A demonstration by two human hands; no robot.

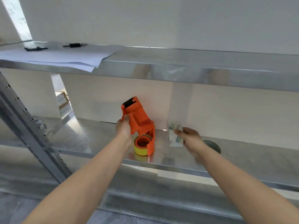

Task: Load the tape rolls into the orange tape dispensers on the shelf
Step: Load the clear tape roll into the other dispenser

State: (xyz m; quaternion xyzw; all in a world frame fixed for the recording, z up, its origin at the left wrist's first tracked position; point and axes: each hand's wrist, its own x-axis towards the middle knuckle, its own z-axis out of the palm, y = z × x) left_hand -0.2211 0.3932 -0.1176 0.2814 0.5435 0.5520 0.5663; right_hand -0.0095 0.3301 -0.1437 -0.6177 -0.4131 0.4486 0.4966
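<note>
Orange moulded-plastic tape dispenser (137, 122) upright on steel shelf (242, 160), yellow tape roll (140, 150) seated on hub at its base. Likely light, rigid, smooth; best gripped mid-body. Left hand (123, 128) wrapped around dispenser's left flank. Right of dispenser, right hand (190, 137) pinching blurred white printed packet (174, 140).

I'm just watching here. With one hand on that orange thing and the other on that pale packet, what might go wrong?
The orange tape dispenser stands tall on its yellow tape roll near the shelf edge, steadied only by the left hand; it could tip or slide off. The right hand grips the pale packet, so it cannot help catch it.
</note>
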